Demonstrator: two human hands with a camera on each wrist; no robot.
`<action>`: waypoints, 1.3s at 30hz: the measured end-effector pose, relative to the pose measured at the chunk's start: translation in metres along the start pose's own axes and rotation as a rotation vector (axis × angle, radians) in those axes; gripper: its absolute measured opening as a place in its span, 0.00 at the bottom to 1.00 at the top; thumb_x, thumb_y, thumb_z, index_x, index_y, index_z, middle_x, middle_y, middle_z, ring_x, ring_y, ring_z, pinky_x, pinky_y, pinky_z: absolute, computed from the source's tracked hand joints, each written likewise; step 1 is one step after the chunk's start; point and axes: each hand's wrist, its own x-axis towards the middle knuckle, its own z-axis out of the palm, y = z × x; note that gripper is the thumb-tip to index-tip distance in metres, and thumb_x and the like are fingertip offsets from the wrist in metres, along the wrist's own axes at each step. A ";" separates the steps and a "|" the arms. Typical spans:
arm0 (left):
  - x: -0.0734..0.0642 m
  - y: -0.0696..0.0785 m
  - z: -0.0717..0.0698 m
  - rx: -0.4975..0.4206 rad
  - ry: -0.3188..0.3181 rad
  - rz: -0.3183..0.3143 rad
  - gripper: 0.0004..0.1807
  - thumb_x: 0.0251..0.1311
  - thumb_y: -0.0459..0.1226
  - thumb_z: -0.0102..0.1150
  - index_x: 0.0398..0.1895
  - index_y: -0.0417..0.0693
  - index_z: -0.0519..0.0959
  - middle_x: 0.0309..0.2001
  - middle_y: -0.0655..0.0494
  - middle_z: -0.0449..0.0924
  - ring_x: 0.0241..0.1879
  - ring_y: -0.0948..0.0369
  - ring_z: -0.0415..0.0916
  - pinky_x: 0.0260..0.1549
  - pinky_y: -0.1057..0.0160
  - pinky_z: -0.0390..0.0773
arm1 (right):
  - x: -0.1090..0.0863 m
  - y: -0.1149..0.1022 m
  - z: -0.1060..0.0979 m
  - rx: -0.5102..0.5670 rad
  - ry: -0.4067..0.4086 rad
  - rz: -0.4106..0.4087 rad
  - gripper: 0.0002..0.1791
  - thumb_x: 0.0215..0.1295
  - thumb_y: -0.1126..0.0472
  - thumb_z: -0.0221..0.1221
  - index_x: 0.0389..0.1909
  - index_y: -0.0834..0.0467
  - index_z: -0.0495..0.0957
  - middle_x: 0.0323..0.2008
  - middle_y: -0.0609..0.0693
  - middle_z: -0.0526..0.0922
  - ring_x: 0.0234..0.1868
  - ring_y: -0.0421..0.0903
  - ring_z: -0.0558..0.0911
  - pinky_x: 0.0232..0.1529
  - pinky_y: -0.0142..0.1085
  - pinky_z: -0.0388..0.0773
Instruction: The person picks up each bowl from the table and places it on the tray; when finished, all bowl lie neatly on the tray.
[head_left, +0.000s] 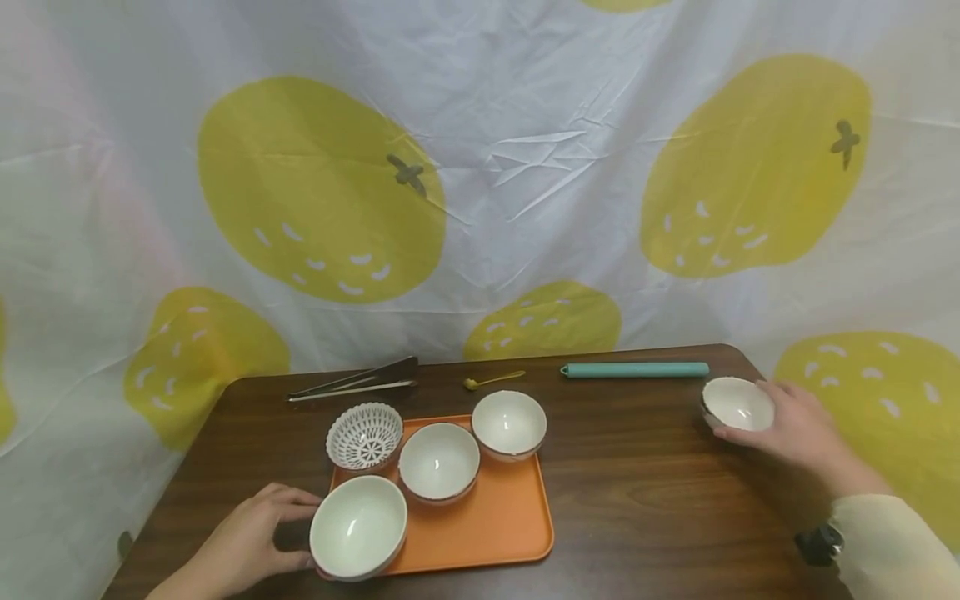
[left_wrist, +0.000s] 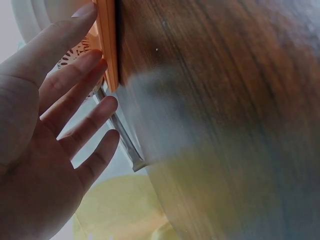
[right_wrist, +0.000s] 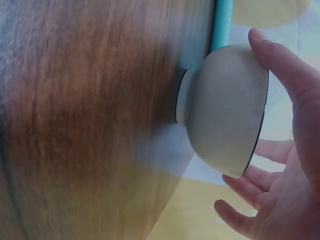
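Note:
My right hand (head_left: 806,429) grips a small white bowl (head_left: 741,405) by its rim, thumb on one side and fingers on the other. In the right wrist view the bowl (right_wrist: 227,110) is upright, its foot right at the wooden tabletop. On the left, my left hand (head_left: 258,533) has its fingertips and thumb beside a larger white bowl (head_left: 358,527) at the front left corner of an orange tray (head_left: 495,525). From the left wrist, the fingers (left_wrist: 85,127) look spread and loosely extended, the thumb tip at the tray's edge (left_wrist: 106,45).
Two white bowls, one central (head_left: 439,461) and one at the back right (head_left: 510,423), and a patterned bowl (head_left: 365,437) crowd the tray. Behind lie metal tongs (head_left: 360,382), a small golden spoon (head_left: 495,380) and a teal stick (head_left: 636,370). A lemon-print curtain (head_left: 525,208) hangs beyond.

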 end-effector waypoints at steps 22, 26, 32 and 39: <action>-0.001 0.000 0.000 -0.005 -0.005 -0.010 0.31 0.40 0.55 0.83 0.48 0.51 0.90 0.51 0.66 0.85 0.53 0.57 0.79 0.49 0.44 0.83 | -0.016 -0.049 0.014 0.083 0.003 -0.007 0.61 0.35 0.36 0.82 0.64 0.72 0.72 0.59 0.72 0.74 0.56 0.70 0.73 0.45 0.63 0.75; -0.001 0.000 0.001 -0.001 0.005 0.004 0.31 0.39 0.55 0.83 0.48 0.52 0.90 0.51 0.66 0.85 0.52 0.56 0.79 0.48 0.44 0.83 | -0.019 -0.077 0.017 0.090 -0.016 -0.051 0.63 0.34 0.33 0.81 0.66 0.70 0.72 0.59 0.67 0.74 0.57 0.67 0.73 0.46 0.61 0.76; -0.002 -0.001 0.002 0.003 0.014 0.006 0.32 0.38 0.56 0.83 0.48 0.53 0.90 0.51 0.67 0.85 0.52 0.57 0.79 0.49 0.44 0.83 | -0.024 -0.120 0.021 0.101 -0.041 -0.126 0.64 0.32 0.28 0.80 0.68 0.64 0.73 0.61 0.63 0.75 0.58 0.66 0.77 0.49 0.64 0.78; -0.001 0.000 0.001 -0.006 0.009 -0.005 0.31 0.40 0.56 0.83 0.48 0.52 0.90 0.51 0.67 0.85 0.53 0.57 0.79 0.49 0.43 0.83 | -0.035 -0.164 0.029 0.156 -0.057 -0.246 0.63 0.30 0.27 0.80 0.67 0.61 0.75 0.60 0.56 0.77 0.56 0.58 0.80 0.50 0.56 0.81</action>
